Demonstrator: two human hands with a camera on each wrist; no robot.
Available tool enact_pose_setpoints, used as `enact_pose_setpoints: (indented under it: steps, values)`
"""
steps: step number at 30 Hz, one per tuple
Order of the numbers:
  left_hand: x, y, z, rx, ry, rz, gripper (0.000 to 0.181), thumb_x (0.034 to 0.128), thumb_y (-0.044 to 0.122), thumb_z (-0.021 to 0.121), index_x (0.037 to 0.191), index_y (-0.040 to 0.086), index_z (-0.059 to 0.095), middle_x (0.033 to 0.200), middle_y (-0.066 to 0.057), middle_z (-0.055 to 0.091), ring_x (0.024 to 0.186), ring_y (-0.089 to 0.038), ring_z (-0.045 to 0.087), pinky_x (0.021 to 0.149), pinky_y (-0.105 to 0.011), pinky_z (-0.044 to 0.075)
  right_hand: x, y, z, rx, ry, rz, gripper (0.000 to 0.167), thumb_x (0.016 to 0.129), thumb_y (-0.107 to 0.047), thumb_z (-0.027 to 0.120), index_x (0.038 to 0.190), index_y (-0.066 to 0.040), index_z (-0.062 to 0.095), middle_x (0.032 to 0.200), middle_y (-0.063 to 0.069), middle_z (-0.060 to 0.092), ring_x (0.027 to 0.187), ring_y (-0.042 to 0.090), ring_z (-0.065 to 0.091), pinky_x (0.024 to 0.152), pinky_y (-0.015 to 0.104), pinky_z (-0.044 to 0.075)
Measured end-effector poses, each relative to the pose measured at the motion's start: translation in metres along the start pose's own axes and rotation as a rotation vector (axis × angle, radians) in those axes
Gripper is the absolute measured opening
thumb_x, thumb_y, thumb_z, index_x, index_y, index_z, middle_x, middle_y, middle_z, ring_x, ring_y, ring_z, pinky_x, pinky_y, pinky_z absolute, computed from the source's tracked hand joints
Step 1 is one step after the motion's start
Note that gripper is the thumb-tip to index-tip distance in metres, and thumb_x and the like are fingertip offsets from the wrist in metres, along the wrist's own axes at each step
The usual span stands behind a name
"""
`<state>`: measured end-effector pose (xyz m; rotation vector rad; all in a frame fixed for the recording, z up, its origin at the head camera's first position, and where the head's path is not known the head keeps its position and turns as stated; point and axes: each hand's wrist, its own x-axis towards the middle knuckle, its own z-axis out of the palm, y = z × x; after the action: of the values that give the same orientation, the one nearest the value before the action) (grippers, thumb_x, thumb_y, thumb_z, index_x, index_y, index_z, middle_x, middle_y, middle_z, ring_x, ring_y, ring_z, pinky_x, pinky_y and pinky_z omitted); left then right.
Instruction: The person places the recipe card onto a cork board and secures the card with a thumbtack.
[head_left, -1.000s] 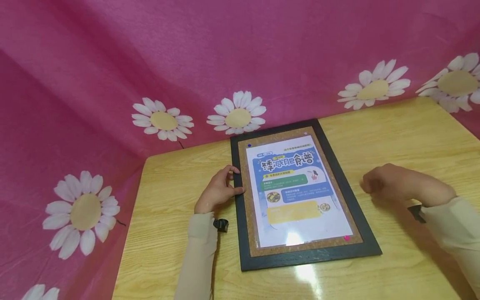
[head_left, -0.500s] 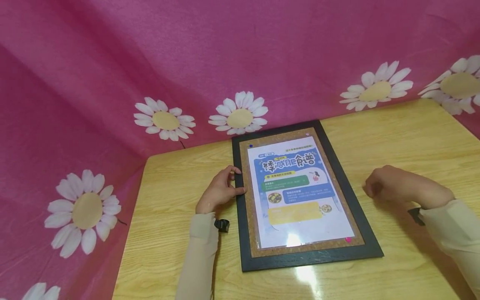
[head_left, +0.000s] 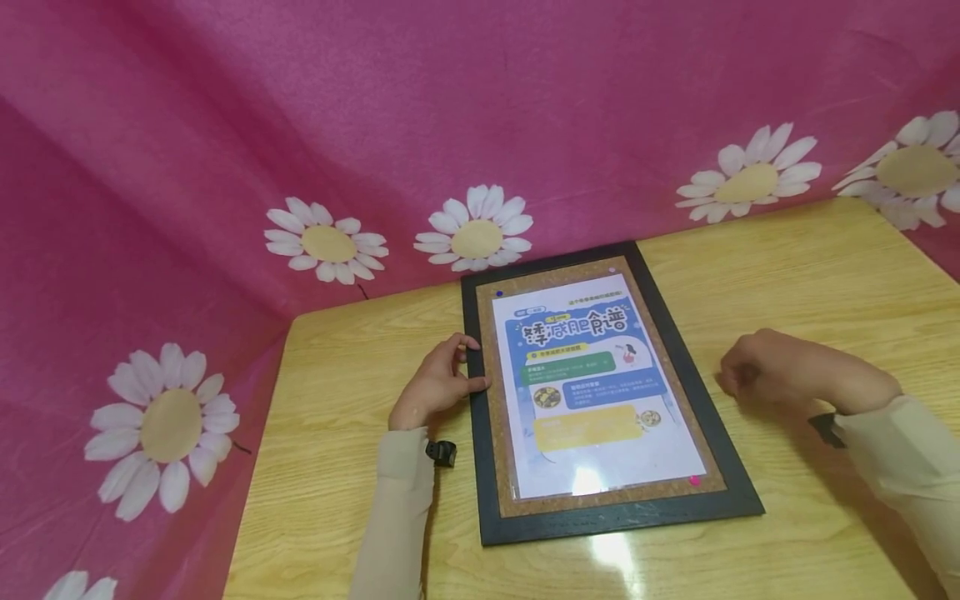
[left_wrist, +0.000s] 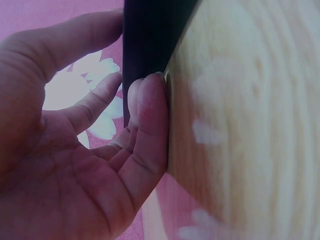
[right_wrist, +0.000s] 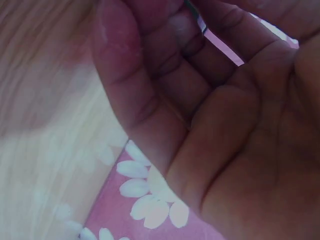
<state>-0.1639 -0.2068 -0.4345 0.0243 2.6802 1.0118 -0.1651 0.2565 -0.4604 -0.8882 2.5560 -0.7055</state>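
Note:
A black-framed cork board lies on the wooden table, with a printed sheet in blue, green and yellow on it. A blue pushpin, a pale pink pushpin and a bright pink pushpin sit at three of the sheet's corners. My left hand holds the frame's left edge. In the left wrist view, the thumb touches its face while curled fingers meet its side. Right of the board, my right hand stays low at the table, fingers loosely curled; its fingertips are out of the right wrist view.
The wooden table carries the board, whose far edge reaches the pink cloth with white daisies. That cloth hangs behind the table and along its left side. Dark wrist straps show below the sleeves.

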Motion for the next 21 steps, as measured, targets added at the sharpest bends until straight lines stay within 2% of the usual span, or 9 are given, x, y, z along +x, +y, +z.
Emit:
enact_pose_setpoints:
  steps: [7, 16, 21]
  values:
    - [-0.001, 0.000, -0.001, -0.004, -0.004, 0.009, 0.052, 0.0868, 0.019, 0.085, 0.130, 0.016, 0.054, 0.113, -0.012, 0.056, 0.101, -0.026, 0.051, 0.084, -0.038, 0.043, 0.010, -0.024, -0.008, -0.006, 0.008, -0.070, 0.034, 0.079, 0.010, 0.072, 0.072, -0.022, 0.063, 0.070, -0.016, 0.054, 0.069, -0.004, 0.045, 0.065, 0.021, 0.041]
    - [0.000, -0.001, 0.000, -0.020, -0.009, 0.011, 0.052, 0.0873, 0.019, 0.084, 0.131, 0.018, 0.055, 0.115, -0.011, 0.055, 0.101, -0.026, 0.050, 0.082, -0.036, 0.044, 0.033, -0.090, -0.011, 0.089, -0.063, -0.222, 0.021, 0.089, 0.000, 0.076, 0.079, -0.018, 0.070, 0.070, -0.015, 0.052, 0.066, -0.003, 0.047, 0.060, 0.020, 0.041]
    - [0.000, -0.003, 0.000, -0.014, -0.004, 0.007, 0.052, 0.0879, 0.019, 0.084, 0.131, 0.018, 0.055, 0.116, -0.011, 0.055, 0.099, -0.026, 0.050, 0.082, -0.037, 0.043, 0.057, -0.124, 0.000, 0.137, -0.126, -0.295, 0.030, 0.083, 0.012, 0.065, 0.075, -0.016, 0.069, 0.067, -0.014, 0.053, 0.061, -0.002, 0.047, 0.056, 0.020, 0.040]
